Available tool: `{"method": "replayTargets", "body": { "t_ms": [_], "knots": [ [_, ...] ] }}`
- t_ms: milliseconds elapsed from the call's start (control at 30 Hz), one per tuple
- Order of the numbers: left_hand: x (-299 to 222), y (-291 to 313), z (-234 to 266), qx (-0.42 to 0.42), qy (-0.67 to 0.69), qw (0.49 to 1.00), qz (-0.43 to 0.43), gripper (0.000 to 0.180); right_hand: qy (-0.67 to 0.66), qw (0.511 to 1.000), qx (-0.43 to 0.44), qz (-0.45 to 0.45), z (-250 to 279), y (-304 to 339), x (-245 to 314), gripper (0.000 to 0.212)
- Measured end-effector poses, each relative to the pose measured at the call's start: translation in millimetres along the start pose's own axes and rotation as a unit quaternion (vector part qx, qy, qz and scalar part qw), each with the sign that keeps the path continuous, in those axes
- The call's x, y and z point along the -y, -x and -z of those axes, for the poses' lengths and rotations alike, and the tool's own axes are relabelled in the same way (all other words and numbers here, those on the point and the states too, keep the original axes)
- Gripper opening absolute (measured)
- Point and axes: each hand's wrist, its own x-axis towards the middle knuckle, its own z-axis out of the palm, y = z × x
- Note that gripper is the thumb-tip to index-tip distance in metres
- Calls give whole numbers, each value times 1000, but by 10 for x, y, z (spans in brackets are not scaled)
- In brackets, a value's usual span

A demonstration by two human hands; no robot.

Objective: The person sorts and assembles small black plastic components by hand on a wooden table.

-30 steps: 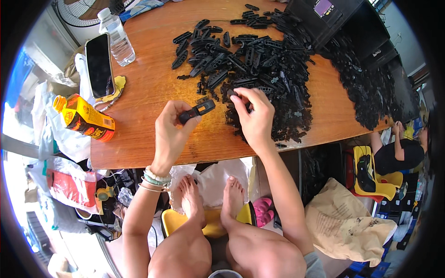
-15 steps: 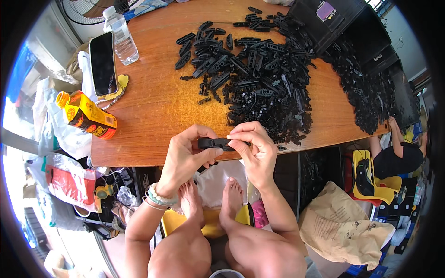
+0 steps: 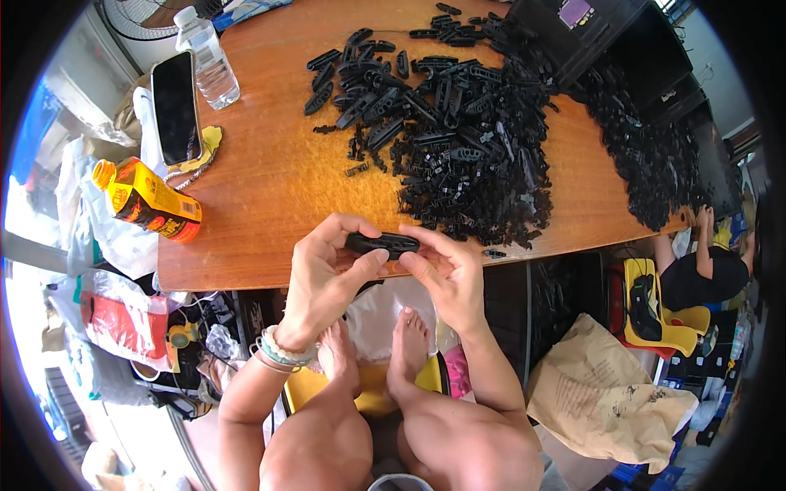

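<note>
Just above the table's near edge I hold a small, long black plastic part [image 3: 383, 245] with rounded ends. My left hand [image 3: 332, 274] grips its left end between thumb and fingers; bracelets circle that wrist. At the other end, my right hand [image 3: 449, 274] has its thumb and index finger closed on the part. Both thumbs press against its near side. Beyond my hands a big heap of similar black plastic parts [image 3: 467, 151] covers the middle of the wooden table [image 3: 262, 180].
On the left stand a yellow-and-orange bottle [image 3: 151, 200], a phone [image 3: 176, 108] and a clear water bottle [image 3: 209, 61]. Black crates [image 3: 634, 61] and a second heap [image 3: 634, 155] lie at right. A co-worker [image 3: 704, 274] sits far right. A brown paper bag [image 3: 606, 397] rests lower right.
My right fingers have shifted from on top of the black part to its right end, with the thumb lower. The part now shows more of its upper face.
</note>
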Motion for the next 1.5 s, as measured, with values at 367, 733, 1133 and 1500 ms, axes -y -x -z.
{"method": "replayTargets", "body": {
  "t_ms": [367,733,1133,1500],
  "knots": [
    [124,-17,298,69,-306,945,-90,20,166,946,201,-191,324,300,-90,22],
    [-61,-501,621,129,-561,790,-210,64,298,923,227,92,665,61,290,9],
    [198,-1676,673,-10,-608,740,-287,102,441,850,24,286,204,-3333,-39,58],
    [186,-1759,774,-121,-591,755,-257,90,544,778,280,144,-587,-3752,-165,70]
  ]
}}
